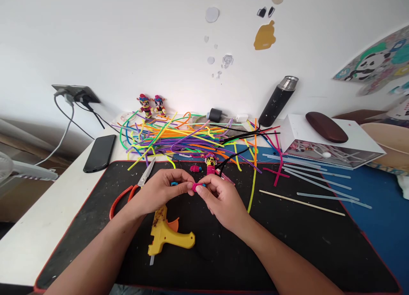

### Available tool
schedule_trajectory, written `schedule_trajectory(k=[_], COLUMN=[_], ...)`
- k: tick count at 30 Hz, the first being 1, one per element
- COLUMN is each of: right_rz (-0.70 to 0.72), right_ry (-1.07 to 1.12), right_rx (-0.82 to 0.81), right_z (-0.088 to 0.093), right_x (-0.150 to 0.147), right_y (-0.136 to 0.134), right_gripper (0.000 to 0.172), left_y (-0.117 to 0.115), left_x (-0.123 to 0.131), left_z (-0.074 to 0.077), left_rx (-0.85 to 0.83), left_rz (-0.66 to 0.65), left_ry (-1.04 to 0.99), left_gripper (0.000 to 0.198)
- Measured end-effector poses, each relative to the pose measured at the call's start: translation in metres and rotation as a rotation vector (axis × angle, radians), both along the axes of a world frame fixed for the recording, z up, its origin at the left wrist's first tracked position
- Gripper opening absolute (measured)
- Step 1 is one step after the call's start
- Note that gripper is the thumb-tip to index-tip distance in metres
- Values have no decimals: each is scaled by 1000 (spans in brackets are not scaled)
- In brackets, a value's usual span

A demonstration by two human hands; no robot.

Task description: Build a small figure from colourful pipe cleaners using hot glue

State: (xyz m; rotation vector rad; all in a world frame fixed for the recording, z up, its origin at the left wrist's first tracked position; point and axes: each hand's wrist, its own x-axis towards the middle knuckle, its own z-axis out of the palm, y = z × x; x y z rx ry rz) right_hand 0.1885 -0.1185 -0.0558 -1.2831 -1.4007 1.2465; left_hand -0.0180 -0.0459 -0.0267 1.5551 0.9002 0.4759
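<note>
Both my hands meet over the black mat (pixel 287 244), pinching a small pink pipe-cleaner piece (pixel 195 186) between their fingertips. My left hand (pixel 162 188) grips it from the left, and a blue bit (pixel 174 183) shows by its fingers. My right hand (pixel 220 197) pinches it from the right. Just beyond the hands stands a small pipe-cleaner figure (pixel 211 163) with a pink body, and a small pink and blue piece (pixel 195 169) lies beside it. A yellow glue gun (pixel 168 235) lies under my left wrist. Orange-handled scissors (pixel 134 188) rest left of my left hand.
A heap of coloured pipe cleaners (pixel 179 137) covers the back of the table, with two finished figures (pixel 151 105) behind it. A phone (pixel 99 152) lies at left, a black flask (pixel 277 101) and a white box (pixel 332 143) at right. Clear glue sticks (pixel 319 175) and a wooden skewer (pixel 302 202) lie on the right.
</note>
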Motion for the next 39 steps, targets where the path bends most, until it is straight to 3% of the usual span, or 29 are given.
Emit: schedule_trajectory(k=[18, 30, 39], right_rz=[-5, 5, -113], right_ry=[23, -25, 158], right_rx=[-14, -42, -48], right_z=[-3, -5, 4], right_x=[2, 0, 11], right_y=[3, 3, 10], right_gripper=[30, 24, 36], left_y=[0, -1, 9], left_x=[1, 1, -1], left_z=[-6, -2, -2], left_rx=[28, 156, 312], left_rz=[76, 12, 165], left_ry=[-57, 85, 285], left_gripper=[34, 23, 25])
